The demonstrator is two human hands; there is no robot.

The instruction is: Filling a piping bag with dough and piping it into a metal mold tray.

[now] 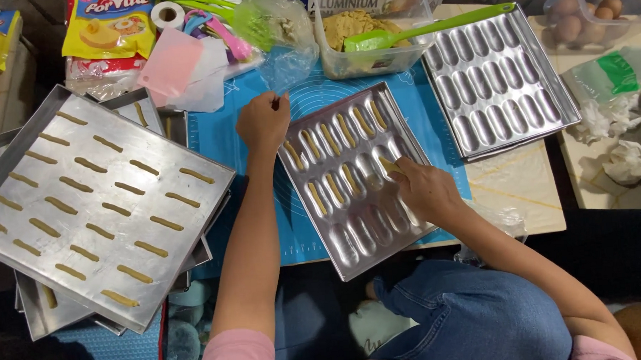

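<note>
While seen from above, right hand (424,190) resting on a metal mould tray (358,232), fingers curled and nearly closed, pinching a short stick of tan dough (389,165) at one oval hollow near the tray's right side. Left hand (263,122) just off the tray's upper left corner, fingers bunched almost shut; something small and dark pokes out between the fingertips, too small to tell what.

Around the right hand's pinch: filled hollows to the left and above, each with a dough stick; bare hollows below and nearer the body. Under the tray, a blue mat (219,134).

Above the pinch, touching the tray's top edge, a clear tub (369,57) of tan dough with a green spatula (422,31) laid across it. To the right of the pinch, well apart, a 2nd mould tray (502,81), hollows unfilled. Farther right, crumpled tissue (625,162) and a box of eggs (588,11).

Left of the left hand, a flat tray (101,202) with rows of dough sticks, stacked on other trays. Above the left hand, a clear plastic bag (288,57), pink scraper (169,64) and yellow packet (109,24).
</note>
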